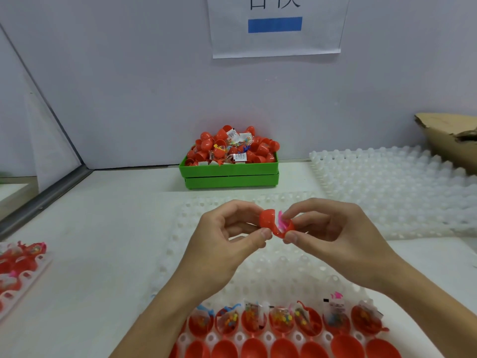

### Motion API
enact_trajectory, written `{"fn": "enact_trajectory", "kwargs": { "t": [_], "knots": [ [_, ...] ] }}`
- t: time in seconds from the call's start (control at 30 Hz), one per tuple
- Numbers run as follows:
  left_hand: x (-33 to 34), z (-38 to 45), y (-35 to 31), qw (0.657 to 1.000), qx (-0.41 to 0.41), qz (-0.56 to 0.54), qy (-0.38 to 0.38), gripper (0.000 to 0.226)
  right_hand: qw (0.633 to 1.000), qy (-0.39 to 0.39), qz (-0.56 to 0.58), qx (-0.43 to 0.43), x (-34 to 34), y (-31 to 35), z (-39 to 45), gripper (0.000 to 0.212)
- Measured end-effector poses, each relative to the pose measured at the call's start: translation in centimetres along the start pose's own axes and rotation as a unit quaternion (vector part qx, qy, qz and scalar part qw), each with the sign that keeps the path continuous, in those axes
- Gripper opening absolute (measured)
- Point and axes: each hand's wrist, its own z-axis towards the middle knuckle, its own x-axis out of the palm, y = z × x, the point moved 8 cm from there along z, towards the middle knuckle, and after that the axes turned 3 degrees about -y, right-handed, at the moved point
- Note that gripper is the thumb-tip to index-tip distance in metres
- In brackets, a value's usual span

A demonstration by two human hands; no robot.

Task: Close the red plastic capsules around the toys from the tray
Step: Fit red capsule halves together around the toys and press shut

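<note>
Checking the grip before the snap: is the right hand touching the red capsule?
Touching. The head view shows the right hand pinching the red capsule between thumb and fingertips.

- Capsule [268, 220]: red, pink toy [281, 221] inside.
- Crate [229, 174]: green, heaped with red capsules.
- Trays [387, 187]: translucent white, dimpled.
- Wall sheet [275, 27]: white, blue bar, black characters.
- Cardboard [449, 135]: brown.

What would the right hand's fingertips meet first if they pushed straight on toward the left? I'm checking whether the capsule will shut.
Probably the pink toy sticking out of the red capsule, then the half that the left hand holds; the right hand is already pinching there.
</note>
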Motion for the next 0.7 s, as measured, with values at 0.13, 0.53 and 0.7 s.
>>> {"fn": "enact_trajectory", "kwargs": {
  "t": [0.13, 0.53, 0.7],
  "knots": [
    [0.1, -0.1, 0.2, 1.0, -0.006, 0.004, 0.004, 0.023, 0.998, 0.014, -0.066, -0.018, 0.2, 0.3, -0.1, 0.025],
    [0.7, -0.4, -0.3, 1.0, 0.002, 0.012, 0.021, 0.03, 0.987, 0.019, -0.149, -0.061, 0.2, 1.0, -0.2, 0.024],
    [1.1, -0.6, -0.1, 0.999, 0.004, 0.04, 0.014, 0.027, 0.994, 0.004, -0.107, -0.02, -0.1, 0.4, -0.2, 0.031]
  ]
}}
